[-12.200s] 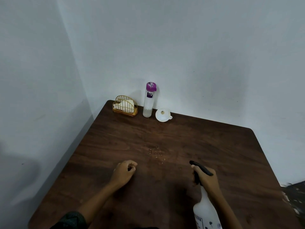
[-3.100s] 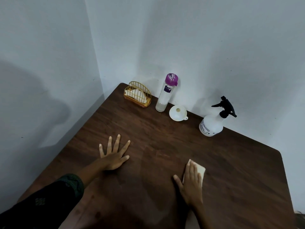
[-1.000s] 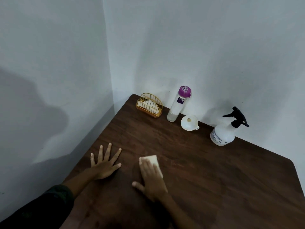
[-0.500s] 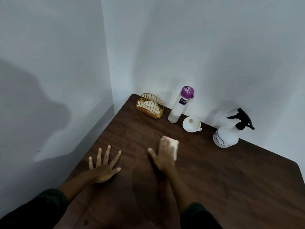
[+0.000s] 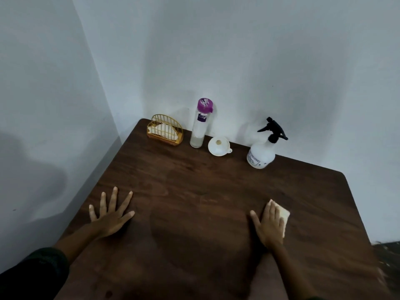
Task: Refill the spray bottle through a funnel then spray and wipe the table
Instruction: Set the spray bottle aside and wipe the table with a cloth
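funnel (image 5: 218,146) between water bottle (image 5: 200,126) and spray bottle (image 5: 260,154).

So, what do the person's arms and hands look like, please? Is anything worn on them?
Both are bare: the left hand and the right hand show no glove, ring or watch. A dark sleeve ends near the elbow, leaving the left forearm bare. The right forearm is bare as far as the picture shows.
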The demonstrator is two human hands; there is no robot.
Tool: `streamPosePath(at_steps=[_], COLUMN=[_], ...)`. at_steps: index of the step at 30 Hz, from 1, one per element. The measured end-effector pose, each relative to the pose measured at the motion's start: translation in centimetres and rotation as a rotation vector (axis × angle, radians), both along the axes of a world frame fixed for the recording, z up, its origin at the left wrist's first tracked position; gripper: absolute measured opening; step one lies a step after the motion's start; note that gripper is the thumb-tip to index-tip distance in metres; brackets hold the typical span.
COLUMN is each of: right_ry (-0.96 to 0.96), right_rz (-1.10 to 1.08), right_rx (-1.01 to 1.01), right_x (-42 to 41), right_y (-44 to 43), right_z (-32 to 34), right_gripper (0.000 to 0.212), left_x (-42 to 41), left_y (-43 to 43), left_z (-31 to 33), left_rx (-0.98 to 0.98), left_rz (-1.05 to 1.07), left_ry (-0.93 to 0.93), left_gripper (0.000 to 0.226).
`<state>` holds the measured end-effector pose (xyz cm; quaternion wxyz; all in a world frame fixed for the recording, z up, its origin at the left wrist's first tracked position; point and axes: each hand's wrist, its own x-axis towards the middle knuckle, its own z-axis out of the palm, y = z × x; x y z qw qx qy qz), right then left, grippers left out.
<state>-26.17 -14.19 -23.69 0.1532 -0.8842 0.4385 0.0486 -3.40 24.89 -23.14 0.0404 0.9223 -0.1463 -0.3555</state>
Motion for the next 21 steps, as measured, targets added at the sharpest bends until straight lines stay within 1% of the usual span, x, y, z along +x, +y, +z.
streamPosePath(at_steps=[2, 3, 5, 6, 9, 11, 13, 14, 16, 18, 19, 21], right_ry=[-0.013, -0.036, -0.076, -0.058, 0.035, 0.078, 0.095, 0.092, 0.115, 0.043, 0.041, 0.05], right_rz=[-0.062, -0.036, 0.14, 0.249, 0.569, 0.751, 0.82, 0.832, 0.764, 0.599, 0.504, 0.308], right_rx=[0.02, 0.053, 0.133, 0.122, 0.001, -0.041, -0.023, -0.025, 0.012, -0.028, -0.03, 0.024], right_x=[-0.1, 0.7, 2.8, 4.0, 5.3, 3.4, 0.2, -1.5, -4.6, -6.9, -8.2, -11.1], right_y=[3.6, 6.0, 11.2, 13.8, 20.4, 22.1, 20.9, 19.4, 15.7, 11.4, 9.2, 5.7], right_z=[0.0, 0.0, -0.7, -1.0, -1.0, -0.5, -0.8, -1.4, -1.7, -1.9, -1.6, -1.0], right_gripper=[0.087, 0.092, 0.103, 0.101, 0.084, 0.083, 0.082, 0.081, 0.082, 0.089, 0.093, 0.104], left_x=[-0.1, -0.1, -0.1, -0.1, 0.0, 0.0, 0.0, -0.2, -0.4, -0.5, -0.5, -0.6], left_y=[-0.2, -0.3, -0.3, -0.3, -0.1, 0.0, -0.1, -0.1, -0.3, -0.3, -0.4, -0.3], left_z=[-0.2, -0.2, -0.2, -0.2, -0.2, -0.2, -0.2, -0.1, 0.0, 0.1, 0.1, 0.0], left_rx=[0.003, 0.007, 0.012, 0.015, 0.003, -0.011, -0.013, -0.013, -0.009, 0.001, 0.003, 0.004], left_rz=[-0.002, -0.003, -0.002, -0.001, -0.006, -0.002, -0.005, -0.004, 0.002, 0.008, 0.008, 0.008], left_ry=[-0.017, -0.022, -0.029, -0.028, -0.032, -0.05, -0.061, -0.06, -0.072, -0.085, -0.086, -0.089], left_gripper=[0.064, 0.064, 0.064, 0.064, 0.064, 0.064, 0.064, 0.064, 0.063, 0.062, 0.062, 0.062])
